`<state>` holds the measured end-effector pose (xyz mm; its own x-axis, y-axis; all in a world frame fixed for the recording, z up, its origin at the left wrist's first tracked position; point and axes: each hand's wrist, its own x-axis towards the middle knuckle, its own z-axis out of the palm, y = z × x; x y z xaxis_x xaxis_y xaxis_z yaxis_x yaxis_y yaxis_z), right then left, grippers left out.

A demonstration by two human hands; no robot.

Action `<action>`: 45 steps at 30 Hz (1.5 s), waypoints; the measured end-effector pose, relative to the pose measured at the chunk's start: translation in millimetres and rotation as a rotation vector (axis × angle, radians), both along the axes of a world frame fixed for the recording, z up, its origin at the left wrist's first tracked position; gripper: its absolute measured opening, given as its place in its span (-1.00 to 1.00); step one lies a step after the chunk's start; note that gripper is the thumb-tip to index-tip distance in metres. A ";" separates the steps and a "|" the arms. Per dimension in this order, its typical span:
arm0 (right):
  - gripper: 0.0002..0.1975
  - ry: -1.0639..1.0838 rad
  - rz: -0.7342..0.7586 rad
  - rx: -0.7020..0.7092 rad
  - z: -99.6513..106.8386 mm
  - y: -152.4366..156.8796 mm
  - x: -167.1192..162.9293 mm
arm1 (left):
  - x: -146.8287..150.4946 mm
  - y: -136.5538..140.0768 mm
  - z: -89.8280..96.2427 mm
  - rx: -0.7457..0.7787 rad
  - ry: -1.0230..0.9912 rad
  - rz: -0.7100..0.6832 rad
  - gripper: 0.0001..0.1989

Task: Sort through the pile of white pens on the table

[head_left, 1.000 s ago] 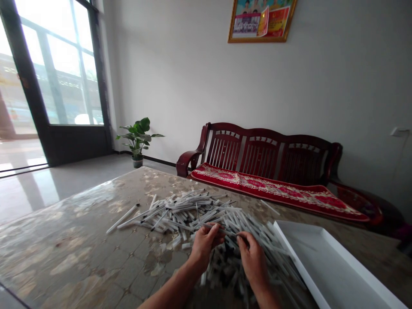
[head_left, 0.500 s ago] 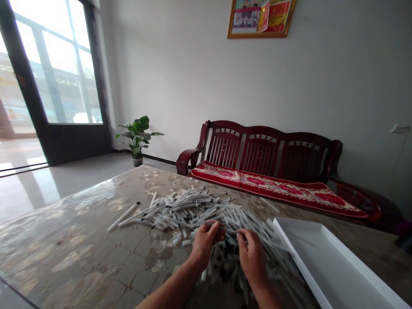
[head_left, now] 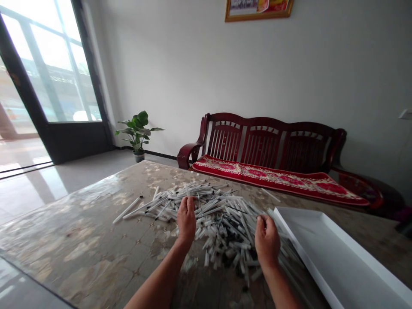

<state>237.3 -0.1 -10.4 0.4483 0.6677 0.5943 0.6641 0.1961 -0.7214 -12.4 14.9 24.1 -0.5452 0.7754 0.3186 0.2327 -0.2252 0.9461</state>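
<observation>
My left hand [head_left: 186,221] is closed over the left part of a pile of thin white tubes [head_left: 225,246], many with dark ends. A pale tube [head_left: 187,190] stands up from between its thumb and fingers. My right hand [head_left: 268,240] is on the right side of the pile, with thumb and fingertips pinched together; what they hold, if anything, is too small to make out. A thin dark rod [head_left: 236,209] lies across the tubes between the hands. The low white tray [head_left: 325,253] is just right of my right hand.
The pile lies on a patterned table [head_left: 96,244]. Two tubes [head_left: 127,210] lie at its left edge, and a single tube [head_left: 271,195] lies behind it. Beyond the table are a dark red wooden bench [head_left: 257,141], a potted plant [head_left: 137,133] and a glass door [head_left: 61,77].
My hands have moved apart, the left one leftward and up, the right one rightward. More of the pile's near part now shows between them. The view has tilted down slightly.
</observation>
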 end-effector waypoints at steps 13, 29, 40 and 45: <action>-0.62 -0.102 0.045 0.000 4.7 -7.4 -11.0 | 2.3 14.7 -5.1 -0.259 0.739 -0.037 -0.70; -0.61 0.012 0.215 -0.037 4.9 -12.9 -21.1 | 22.2 -1.6 -6.6 0.102 0.976 -0.420 -0.78; -0.67 -0.015 0.222 0.008 -2.6 -8.3 -19.4 | -11.9 5.0 5.2 -0.208 0.878 0.047 -0.65; -0.72 -0.060 0.251 0.047 -1.1 -10.6 -22.9 | -30.9 11.5 15.6 -0.539 0.880 0.088 -0.68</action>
<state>214.4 -10.7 -11.4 0.2352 0.7245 0.6479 0.6318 0.3926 -0.6683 -43.3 26.4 39.7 -0.3489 0.9021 0.2541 0.8858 0.2289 0.4036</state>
